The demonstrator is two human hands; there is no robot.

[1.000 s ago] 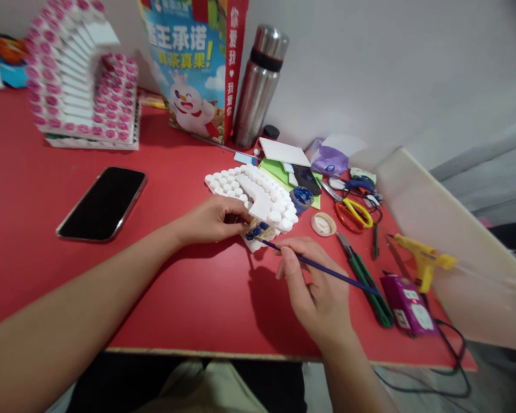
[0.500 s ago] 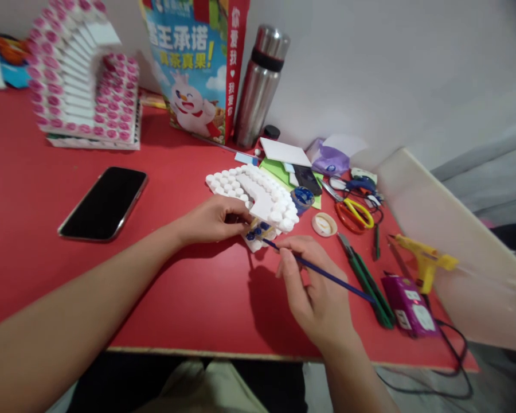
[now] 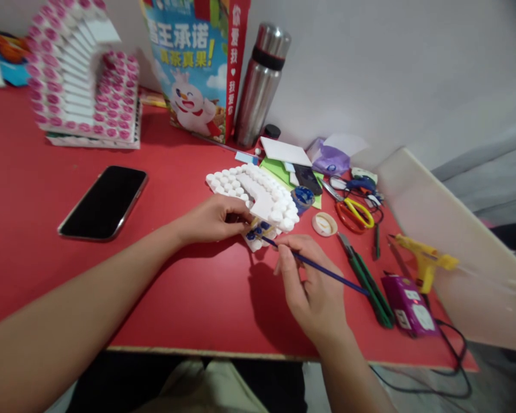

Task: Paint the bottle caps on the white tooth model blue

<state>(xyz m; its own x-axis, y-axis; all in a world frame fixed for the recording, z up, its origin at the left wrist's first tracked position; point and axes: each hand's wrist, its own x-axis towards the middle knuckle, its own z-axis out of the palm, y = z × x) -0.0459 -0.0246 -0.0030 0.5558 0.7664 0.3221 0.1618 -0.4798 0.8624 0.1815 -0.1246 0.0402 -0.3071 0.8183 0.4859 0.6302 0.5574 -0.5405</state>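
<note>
A white craft model (image 3: 262, 198) covered in round white balls stands on the red table. Its lower front edge shows several balls painted dark blue (image 3: 254, 234). My left hand (image 3: 223, 218) is closed on the model's left front edge. Between the thumb and fingers of my right hand (image 3: 312, 281) is a thin blue paintbrush (image 3: 322, 269), its tip at the blue balls. Just behind the model's right end sits an uncapped jar of blue paint (image 3: 302, 199), with a pale round lid (image 3: 324, 224) in front of it.
Right of my hand lie a green box cutter (image 3: 370, 289), scissors (image 3: 355, 215), a yellow glue gun (image 3: 425, 258) and a purple box (image 3: 410, 304) with a cable. A phone (image 3: 105, 202) lies left. Behind stand a pink-dotted model (image 3: 54, 86), a printed bag (image 3: 193, 69) and a steel flask (image 3: 262, 86).
My right hand has shifted slightly left and up with the paintbrush, whose tip stays at the blue balls. The left hand and the model look unmoved.
</note>
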